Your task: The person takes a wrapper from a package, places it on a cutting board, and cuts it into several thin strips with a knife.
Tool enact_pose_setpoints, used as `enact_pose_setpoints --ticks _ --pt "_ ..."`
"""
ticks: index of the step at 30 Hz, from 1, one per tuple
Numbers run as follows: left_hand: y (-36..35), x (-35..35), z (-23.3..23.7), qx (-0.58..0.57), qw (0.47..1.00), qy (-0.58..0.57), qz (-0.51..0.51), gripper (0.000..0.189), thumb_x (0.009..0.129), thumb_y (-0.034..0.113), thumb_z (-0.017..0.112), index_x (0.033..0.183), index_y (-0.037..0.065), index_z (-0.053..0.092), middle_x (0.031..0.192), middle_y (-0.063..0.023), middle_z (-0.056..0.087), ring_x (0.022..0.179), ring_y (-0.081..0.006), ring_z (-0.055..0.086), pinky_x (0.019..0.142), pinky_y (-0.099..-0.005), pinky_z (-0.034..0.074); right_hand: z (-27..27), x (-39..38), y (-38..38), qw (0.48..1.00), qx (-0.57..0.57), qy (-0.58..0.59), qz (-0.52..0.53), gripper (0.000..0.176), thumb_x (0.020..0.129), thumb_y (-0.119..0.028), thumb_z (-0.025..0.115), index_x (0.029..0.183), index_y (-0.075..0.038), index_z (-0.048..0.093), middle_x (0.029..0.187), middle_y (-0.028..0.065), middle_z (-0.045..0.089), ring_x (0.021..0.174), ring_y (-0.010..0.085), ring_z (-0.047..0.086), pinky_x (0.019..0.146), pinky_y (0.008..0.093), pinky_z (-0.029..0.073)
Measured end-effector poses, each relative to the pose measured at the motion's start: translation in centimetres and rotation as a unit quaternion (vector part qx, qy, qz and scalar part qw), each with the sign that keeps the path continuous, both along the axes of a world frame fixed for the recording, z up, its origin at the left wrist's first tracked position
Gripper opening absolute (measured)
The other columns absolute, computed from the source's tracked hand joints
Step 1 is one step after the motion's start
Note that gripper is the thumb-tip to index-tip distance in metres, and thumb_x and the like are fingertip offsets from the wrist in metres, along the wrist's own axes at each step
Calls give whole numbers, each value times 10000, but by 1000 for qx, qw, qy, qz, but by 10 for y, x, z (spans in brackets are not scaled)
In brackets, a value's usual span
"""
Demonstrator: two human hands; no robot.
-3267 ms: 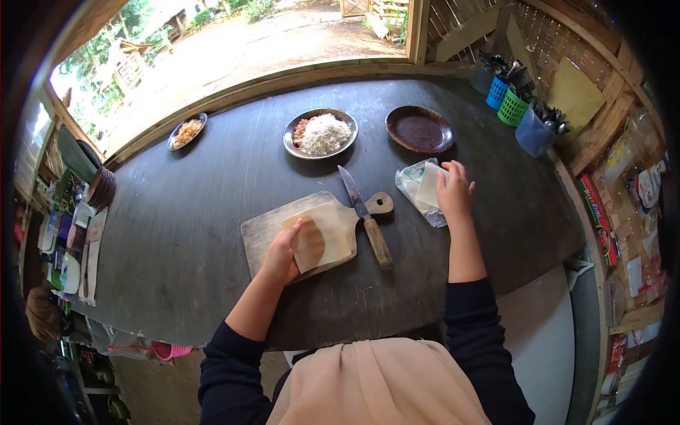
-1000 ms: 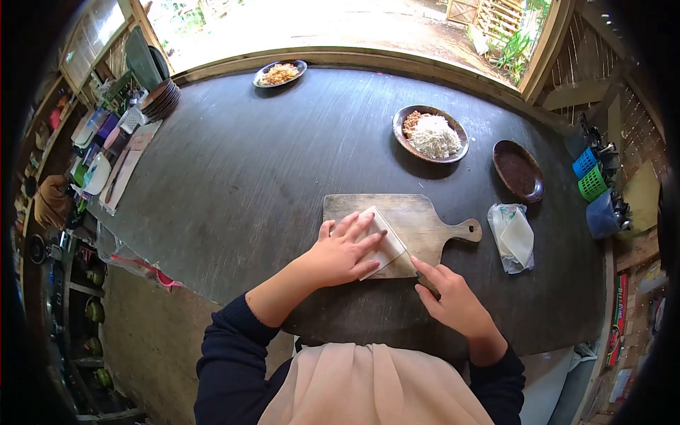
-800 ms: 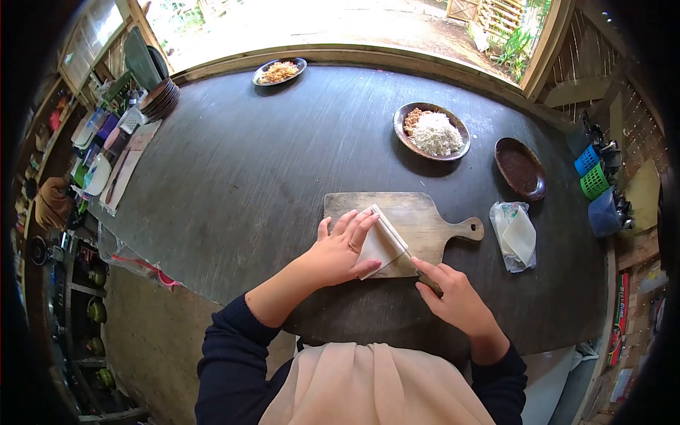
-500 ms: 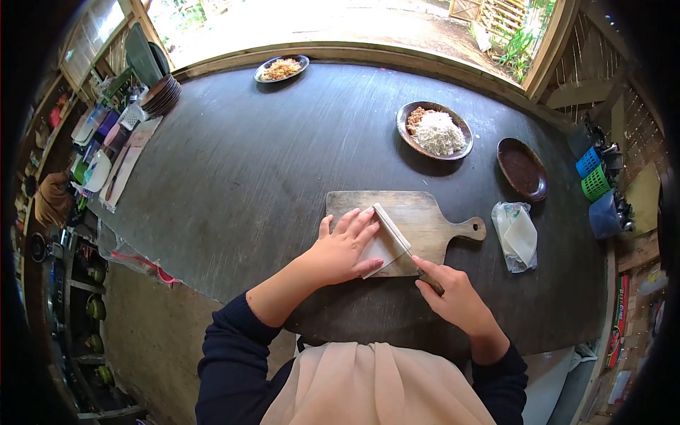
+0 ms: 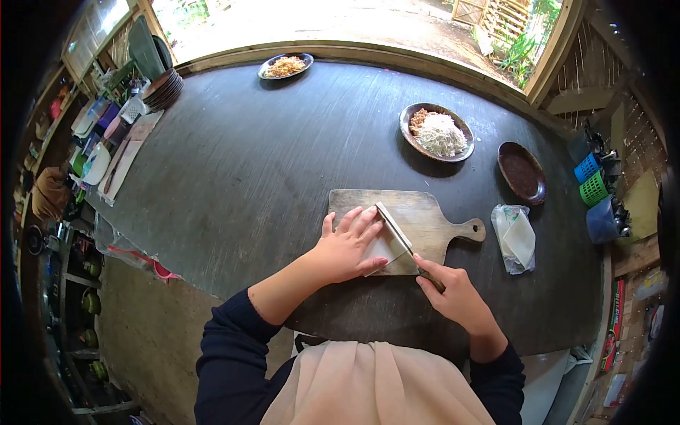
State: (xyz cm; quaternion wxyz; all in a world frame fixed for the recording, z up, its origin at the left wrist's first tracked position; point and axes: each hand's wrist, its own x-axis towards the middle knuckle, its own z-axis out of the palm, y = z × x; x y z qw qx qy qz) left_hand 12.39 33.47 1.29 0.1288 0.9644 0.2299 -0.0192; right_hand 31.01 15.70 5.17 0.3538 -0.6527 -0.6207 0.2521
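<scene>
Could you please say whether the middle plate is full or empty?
Full: the middle plate holds heaped white shreds beside reddish-brown food.

Left hand (image 5: 346, 251) flat, fingers spread; right hand (image 5: 451, 288) curled closed; both forearms angled inward.

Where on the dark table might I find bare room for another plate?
On the table, the widest bare patch lies left of the cutting board, continuing between the small plate and heaped plate. It is crowded around the board's near edge: left hand, pale sheets, knife, right hand.

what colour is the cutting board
The cutting board is light greyish-brown, best seen in the head view.
</scene>
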Motion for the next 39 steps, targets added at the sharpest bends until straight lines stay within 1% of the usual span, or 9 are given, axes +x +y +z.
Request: enact_pose_setpoints --ticks 11,17,24,26,27,29,33,35,39 --pt "0 0 2 -15 1000 7 -2 798 933 661 360 1494 99 287 1570 -175 192 1465 -339 129 1106 -636 98 -3 0 0 1000 3 -7 0 439 847 -33 668 1278 -73 593 838 212 656 625 289 620 611 328 493" --pt "0 1 3 -10 1000 18 -5 794 936 658 356 1495 99 286 1574 -170 184 1466 -336 119 1106 -633 96 -11 0 1 999 21 -24 -1 448 846 -32 664 1285 -75 586 846 214 657 678 333 638 628 346 502" --pt "0 0 3 -7 1000 12 -4 781 940 648 356 1498 105 289 1574 -166 187 1463 -339 125 1106 -628 100 -9 0 2 999 40 -10 3 445 851 -38 661 1287 -80 586 858 211 661 663 320 631 626 349 500" --pt "0 1 3 -5 1000 13 -5 780 940 648 358 1501 111 287 1574 -166 188 1461 -340 133 1105 -629 103 -4 -1 2 1000 9 0 -8 413 862 -30 656 1271 -54 602 906 208 683 660 179 615 656 280 495" --pt "0 1 4 -6 1000 14 -6 780 940 648 358 1501 111 287 1574 -166 188 1461 -340 133 1105 -629 103 -3 0 2 1000 9 0 -9 413 862 -30 656 1271 -54 602 906 208 683 660 179 615 656 280 495" --pt "-1 1 5 -8 1000 9 -4 780 938 649 360 1501 113 290 1574 -167 190 1458 -344 144 1103 -631 110 0 1 2 999 -27 19 -19 406 868 -40 655 1271 -55 604 856 214 674 628 134 568 643 270 483" --pt "-2 1 6 -5 1000 9 -4 776 938 649 358 1500 117 296 1576 -166 189 1457 -344 153 1101 -631 118 4 2 3 998 -52 11 -23 404 874 -48 654 1274 -55 603 797 211 653 594 109 510 618 263 465" --pt "-2 1 5 1 1000 8 -1 770 938 641 368 1502 122 295 1580 -163 186 1458 -341 156 1100 -631 125 -1 3 2 999 -22 20 -19 406 875 -50 655 1277 -61 603 745 198 621 570 109 470 596 260 449" --pt "-3 1 8 1 1000 14 1 766 937 633 376 1505 126 293 1584 -159 180 1460 -339 156 1100 -629 128 6 1 1 999 -41 21 -26 405 875 -51 656 1276 -67 605 726 180 611 571 109 452 589 257 441"
